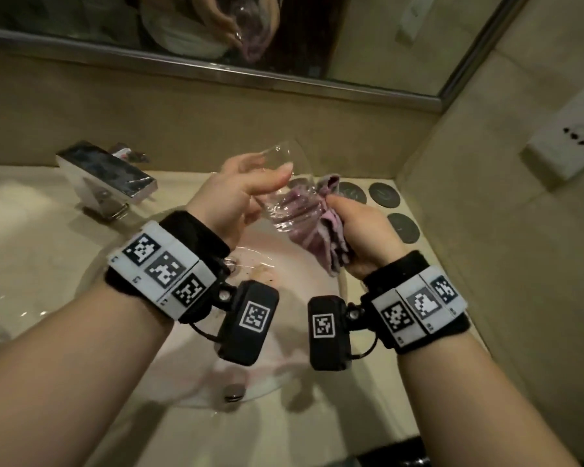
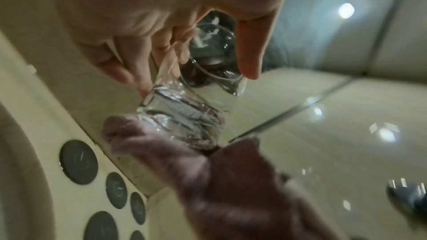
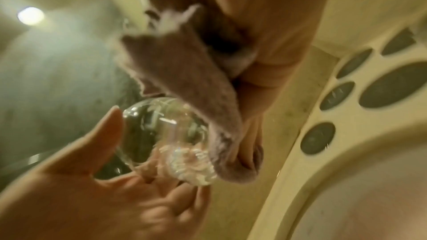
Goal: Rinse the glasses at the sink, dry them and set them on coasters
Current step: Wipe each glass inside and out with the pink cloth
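Our left hand (image 1: 236, 190) holds the glass (image 1: 284, 193) over the sink (image 1: 284, 274), fingers curled round it; our right hand (image 1: 361, 230) squeezes the cloth (image 1: 317, 227) against it. Only the head view shows the tap (image 1: 108, 176); coasters (image 2: 78, 161) lie near

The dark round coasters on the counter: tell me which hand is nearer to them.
Right. The right hand, gripping the pink cloth, hangs just beside the dark round coasters; the left hand holds the clear glass farther toward the tap.
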A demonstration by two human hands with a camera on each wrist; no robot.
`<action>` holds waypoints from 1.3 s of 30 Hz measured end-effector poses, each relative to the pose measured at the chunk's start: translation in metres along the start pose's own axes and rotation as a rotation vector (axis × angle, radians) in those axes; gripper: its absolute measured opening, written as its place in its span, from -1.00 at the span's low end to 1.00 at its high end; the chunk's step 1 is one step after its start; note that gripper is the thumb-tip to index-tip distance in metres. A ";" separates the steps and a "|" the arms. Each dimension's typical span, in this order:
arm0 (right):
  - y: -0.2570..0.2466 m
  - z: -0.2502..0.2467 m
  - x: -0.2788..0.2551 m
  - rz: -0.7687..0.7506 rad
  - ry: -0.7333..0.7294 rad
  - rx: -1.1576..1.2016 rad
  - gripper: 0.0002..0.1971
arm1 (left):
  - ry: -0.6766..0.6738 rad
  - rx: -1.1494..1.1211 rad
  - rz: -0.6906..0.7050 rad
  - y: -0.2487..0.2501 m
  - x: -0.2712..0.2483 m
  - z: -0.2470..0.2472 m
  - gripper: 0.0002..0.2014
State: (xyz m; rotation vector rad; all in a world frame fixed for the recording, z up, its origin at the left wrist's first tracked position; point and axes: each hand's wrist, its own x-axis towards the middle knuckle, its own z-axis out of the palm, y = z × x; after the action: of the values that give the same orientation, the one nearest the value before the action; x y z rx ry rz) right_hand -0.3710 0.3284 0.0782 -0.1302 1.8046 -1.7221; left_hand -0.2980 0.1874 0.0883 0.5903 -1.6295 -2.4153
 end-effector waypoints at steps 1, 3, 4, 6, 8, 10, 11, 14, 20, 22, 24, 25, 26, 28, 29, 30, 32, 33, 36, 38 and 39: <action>0.002 -0.005 -0.002 0.042 -0.021 0.073 -0.64 | 0.012 0.077 0.065 -0.004 0.000 0.005 -0.14; 0.002 -0.016 -0.006 0.080 -0.040 0.180 -0.72 | -0.002 0.261 0.189 -0.012 -0.004 0.015 -0.07; 0.001 -0.022 -0.009 0.072 -0.037 0.203 -0.73 | -0.005 0.354 0.240 -0.014 -0.005 0.021 -0.05; -0.003 -0.040 -0.015 0.063 -0.058 0.238 -0.71 | 0.022 0.450 0.305 -0.017 -0.008 0.032 -0.03; -0.008 -0.064 -0.019 -0.011 -0.063 0.098 -0.72 | 0.064 0.460 0.337 -0.019 -0.009 0.044 -0.07; -0.014 -0.094 -0.022 -0.170 0.077 -0.174 -0.78 | 0.085 0.480 0.351 -0.024 -0.010 0.061 -0.10; -0.016 -0.111 -0.023 -0.233 0.170 -0.256 -0.76 | 0.082 0.507 0.355 -0.028 -0.011 0.071 -0.11; -0.019 -0.163 -0.028 -0.388 0.385 -0.430 -0.76 | 0.034 0.605 0.353 -0.046 -0.015 0.107 -0.10; 0.008 -0.244 -0.040 -0.431 0.477 -0.582 -0.87 | -0.105 0.882 0.297 -0.077 -0.004 0.172 -0.11; 0.024 -0.260 -0.041 -0.372 0.471 -0.601 -0.85 | -0.114 0.977 0.274 -0.081 0.005 0.192 -0.17; 0.038 -0.271 -0.045 -0.330 0.480 -0.584 -0.82 | -0.122 1.128 0.268 -0.086 0.016 0.210 -0.13; 0.042 -0.276 -0.048 -0.312 0.488 -0.570 -0.82 | -0.129 1.202 0.274 -0.089 0.022 0.219 -0.11; 0.045 -0.279 -0.050 -0.286 0.489 -0.560 -0.80 | -0.135 1.267 0.277 -0.092 0.027 0.227 -0.10; 0.048 -0.283 -0.055 -0.244 0.480 -0.552 -0.74 | -0.154 1.390 0.252 -0.102 0.038 0.241 -0.10; 0.049 -0.284 -0.056 -0.235 0.470 -0.546 -0.72 | -0.165 1.458 0.231 -0.107 0.043 0.247 -0.10; 0.049 -0.284 -0.058 -0.230 0.460 -0.538 -0.69 | -0.174 1.524 0.209 -0.113 0.049 0.251 -0.09; 0.048 -0.286 -0.062 -0.223 0.456 -0.528 -0.62 | -0.183 1.621 0.159 -0.124 0.058 0.257 -0.07; 0.048 -0.287 -0.062 -0.225 0.458 -0.525 -0.59 | -0.187 1.649 0.133 -0.129 0.061 0.260 -0.06; 0.048 -0.292 -0.063 -0.227 0.464 -0.525 -0.58 | -0.223 1.734 0.087 -0.137 0.070 0.268 -0.10; 0.050 -0.294 -0.060 -0.210 0.455 -0.525 -0.58 | -0.237 1.786 0.087 -0.140 0.073 0.273 -0.14; 0.050 -0.295 -0.058 -0.204 0.450 -0.528 -0.58 | -0.236 1.797 0.086 -0.143 0.075 0.275 -0.17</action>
State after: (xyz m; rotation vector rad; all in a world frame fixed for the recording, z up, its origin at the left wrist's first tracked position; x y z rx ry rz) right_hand -0.4543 0.6187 0.0365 -0.1581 2.6363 -1.4379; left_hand -0.4679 0.4506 0.0297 0.2896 -3.3724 -0.3064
